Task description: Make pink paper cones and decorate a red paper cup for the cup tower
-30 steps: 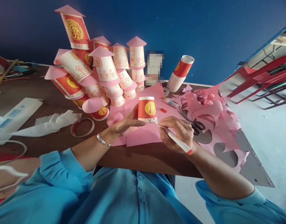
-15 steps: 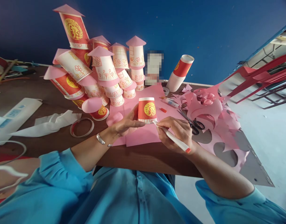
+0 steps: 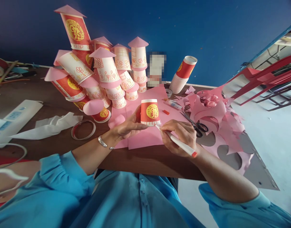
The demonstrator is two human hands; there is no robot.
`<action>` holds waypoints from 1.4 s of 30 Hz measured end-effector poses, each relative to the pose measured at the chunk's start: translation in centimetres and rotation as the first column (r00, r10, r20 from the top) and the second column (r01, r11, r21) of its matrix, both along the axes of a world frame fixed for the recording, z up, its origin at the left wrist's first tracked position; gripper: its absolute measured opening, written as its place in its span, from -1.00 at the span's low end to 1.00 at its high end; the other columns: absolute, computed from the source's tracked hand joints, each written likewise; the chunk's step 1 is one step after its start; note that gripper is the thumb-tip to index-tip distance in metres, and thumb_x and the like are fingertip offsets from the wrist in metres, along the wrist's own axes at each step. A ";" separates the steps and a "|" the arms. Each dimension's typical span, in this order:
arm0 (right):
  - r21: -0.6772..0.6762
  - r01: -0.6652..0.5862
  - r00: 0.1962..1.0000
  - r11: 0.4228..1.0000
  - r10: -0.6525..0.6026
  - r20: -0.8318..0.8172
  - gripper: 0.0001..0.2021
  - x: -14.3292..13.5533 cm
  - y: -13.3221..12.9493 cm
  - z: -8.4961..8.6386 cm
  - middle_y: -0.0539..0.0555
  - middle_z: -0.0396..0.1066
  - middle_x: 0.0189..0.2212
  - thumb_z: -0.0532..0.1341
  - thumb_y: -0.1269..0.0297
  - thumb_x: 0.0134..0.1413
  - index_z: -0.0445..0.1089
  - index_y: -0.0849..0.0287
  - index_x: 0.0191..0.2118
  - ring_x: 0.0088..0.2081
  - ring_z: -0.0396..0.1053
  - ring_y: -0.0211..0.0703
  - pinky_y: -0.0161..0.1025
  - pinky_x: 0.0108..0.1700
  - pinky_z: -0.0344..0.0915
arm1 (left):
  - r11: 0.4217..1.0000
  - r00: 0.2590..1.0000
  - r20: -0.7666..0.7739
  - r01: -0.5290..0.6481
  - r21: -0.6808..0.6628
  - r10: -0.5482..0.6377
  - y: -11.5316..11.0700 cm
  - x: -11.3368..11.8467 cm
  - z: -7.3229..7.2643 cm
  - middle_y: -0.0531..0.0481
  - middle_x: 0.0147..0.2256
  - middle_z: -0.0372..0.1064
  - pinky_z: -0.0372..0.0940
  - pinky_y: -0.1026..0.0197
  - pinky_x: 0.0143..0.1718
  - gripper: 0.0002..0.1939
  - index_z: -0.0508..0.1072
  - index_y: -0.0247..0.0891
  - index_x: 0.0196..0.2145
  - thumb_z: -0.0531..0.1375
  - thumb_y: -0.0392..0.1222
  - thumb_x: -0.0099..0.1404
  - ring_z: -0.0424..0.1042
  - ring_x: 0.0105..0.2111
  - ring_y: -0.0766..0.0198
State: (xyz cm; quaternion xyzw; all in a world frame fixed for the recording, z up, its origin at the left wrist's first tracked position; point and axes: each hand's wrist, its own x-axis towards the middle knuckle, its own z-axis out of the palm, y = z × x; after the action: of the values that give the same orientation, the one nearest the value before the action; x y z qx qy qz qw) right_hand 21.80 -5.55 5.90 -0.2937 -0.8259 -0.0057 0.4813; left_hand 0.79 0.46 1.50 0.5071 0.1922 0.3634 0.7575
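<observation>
A red paper cup (image 3: 149, 111) with a gold emblem stands upside down, its white rim band at the bottom marked with short red lines. My left hand (image 3: 130, 125) holds it from the left, thumb along the rim. In my right hand (image 3: 180, 136) is a white marker (image 3: 182, 144) with a red end, its tip at the lower right of the cup's rim. Pink paper sheets (image 3: 143, 137) lie beneath. A small red cap (image 3: 165, 112) rests on the paper right of the cup.
Stacked decorated cups (image 3: 108, 71) with pink cone roofs stand behind left. A tape roll (image 3: 83, 129) and white cloth (image 3: 48, 126) lie left. Black scissors (image 3: 199, 128), a glue tube (image 3: 173, 104), pink scraps (image 3: 207, 110) and a cup stack (image 3: 181, 77) are right.
The right hand and marker have shifted slightly right, with the tip a little lower at the rim. The cup and left hand have barely moved.
</observation>
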 end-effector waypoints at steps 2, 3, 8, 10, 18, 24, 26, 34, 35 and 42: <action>0.003 -0.003 1.000 1.000 0.003 0.002 -0.83 0.0 0.0 0.0 -0.01 0.52 -0.46 0.23 0.55 0.15 0.36 0.12 -0.21 -0.48 0.52 -0.21 -0.30 -0.43 0.42 | 1.000 1.000 -0.003 0.011 -0.010 -0.011 -0.1 0.1 0.4 -0.11 0.07 0.52 0.33 -0.08 0.19 -0.09 0.19 0.03 0.38 0.44 -0.23 0.15 0.45 0.15 -0.03; 0.008 -0.009 1.000 1.000 0.009 0.003 -0.83 0.0 0.0 0.0 0.00 0.53 -0.46 0.24 0.55 0.15 0.36 0.13 -0.21 -0.48 0.52 -0.21 -0.30 -0.43 0.43 | 1.000 1.000 -0.008 0.019 -0.013 -0.019 -0.2 0.1 0.7 -0.13 0.07 0.52 0.31 -0.10 0.20 -0.07 0.19 0.01 0.38 0.45 -0.21 0.13 0.44 0.16 -0.06; 0.038 -0.016 1.000 0.999 0.016 0.006 -0.83 0.0 -0.1 0.2 0.01 0.54 -0.44 0.24 0.53 0.16 0.36 0.13 -0.18 -0.47 0.54 -0.21 -0.30 -0.42 0.46 | 0.999 0.998 -0.050 -0.027 -0.037 0.025 -0.4 0.1 1.1 -0.09 0.03 0.53 0.36 -0.03 0.12 -0.10 0.21 0.00 0.36 0.44 -0.28 0.15 0.48 0.10 0.00; 0.040 -0.004 1.000 0.999 0.004 0.001 -0.83 0.1 -0.1 0.2 0.00 0.54 -0.44 0.24 0.52 0.16 0.36 0.12 -0.18 -0.47 0.54 -0.22 -0.31 -0.42 0.46 | 0.998 0.998 -0.038 -0.059 -0.020 0.058 -0.2 0.1 0.8 -0.05 0.03 0.52 0.38 0.01 0.11 -0.14 0.23 0.02 0.34 0.43 -0.31 0.16 0.50 0.06 0.06; 0.026 0.038 0.999 0.999 -0.038 0.003 -0.83 0.1 0.1 0.0 -0.03 0.54 -0.45 0.22 0.52 0.17 0.36 0.10 -0.19 -0.49 0.51 -0.23 -0.31 -0.44 0.43 | 0.999 0.999 0.022 -0.043 0.008 0.043 0.3 0.2 -0.3 -0.06 -0.02 0.54 0.38 0.00 0.10 -0.24 0.30 -0.01 0.29 0.42 -0.29 0.19 0.51 0.03 0.06; 0.026 0.042 0.999 0.999 -0.042 0.014 -0.83 0.1 0.2 0.0 -0.02 0.53 -0.45 0.22 0.53 0.16 0.36 0.11 -0.20 -0.49 0.51 -0.23 -0.32 -0.45 0.42 | 1.000 1.000 -0.016 -0.018 0.015 0.018 0.2 -0.1 -0.3 -0.07 0.01 0.55 0.39 -0.01 0.13 -0.29 0.34 -0.01 0.27 0.41 -0.28 0.21 0.50 0.09 0.04; 0.019 0.043 0.999 0.999 -0.043 0.018 -0.83 0.0 0.2 0.0 -0.01 0.54 -0.44 0.22 0.53 0.16 0.37 0.10 -0.20 -0.48 0.52 -0.23 -0.32 -0.44 0.42 | 1.000 1.000 -0.025 0.000 0.007 0.000 0.2 -0.2 -0.4 -0.05 -0.01 0.56 0.36 -0.03 0.18 -0.36 0.37 -0.02 0.24 0.39 -0.27 0.24 0.49 0.11 0.04; -0.028 0.007 1.000 1.000 -0.007 0.019 -0.85 0.0 0.1 -0.1 -0.04 0.51 -0.49 0.22 0.53 0.17 0.34 0.11 -0.24 -0.52 0.48 -0.24 -0.32 -0.46 0.39 | 1.000 0.999 0.032 -0.003 -0.020 0.003 0.1 -0.1 -0.2 -0.03 0.04 0.55 0.39 0.02 0.15 -0.18 0.26 0.03 0.33 0.42 -0.32 0.20 0.51 0.11 0.07; -0.029 0.003 1.000 1.000 -0.002 0.020 -0.84 0.0 0.0 0.0 -0.04 0.51 -0.50 0.22 0.53 0.16 0.35 0.11 -0.24 -0.52 0.48 -0.24 -0.32 -0.46 0.39 | 1.000 0.999 0.039 -0.002 -0.025 0.003 0.1 -0.1 -0.1 -0.03 0.05 0.55 0.39 0.03 0.15 -0.18 0.26 0.03 0.34 0.42 -0.32 0.19 0.51 0.10 0.08; 0.050 0.094 0.994 0.994 -0.091 -0.067 -0.79 0.1 0.4 -0.3 0.04 0.59 -0.33 0.26 0.49 0.20 0.39 0.08 -0.10 -0.33 0.59 -0.13 -0.22 -0.30 0.54 | 0.999 0.998 0.067 0.022 -0.034 -0.019 0.3 -0.2 -0.7 -0.01 0.02 0.57 0.33 -0.05 0.23 -0.21 0.24 0.05 0.34 0.39 -0.30 0.23 0.55 0.09 0.07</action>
State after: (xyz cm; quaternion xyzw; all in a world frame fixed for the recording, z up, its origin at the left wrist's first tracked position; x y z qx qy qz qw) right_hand 21.88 -5.15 5.62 -0.3190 -0.7949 -0.0405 0.5145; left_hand 0.61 0.73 0.84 0.4833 0.1678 0.3691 0.7759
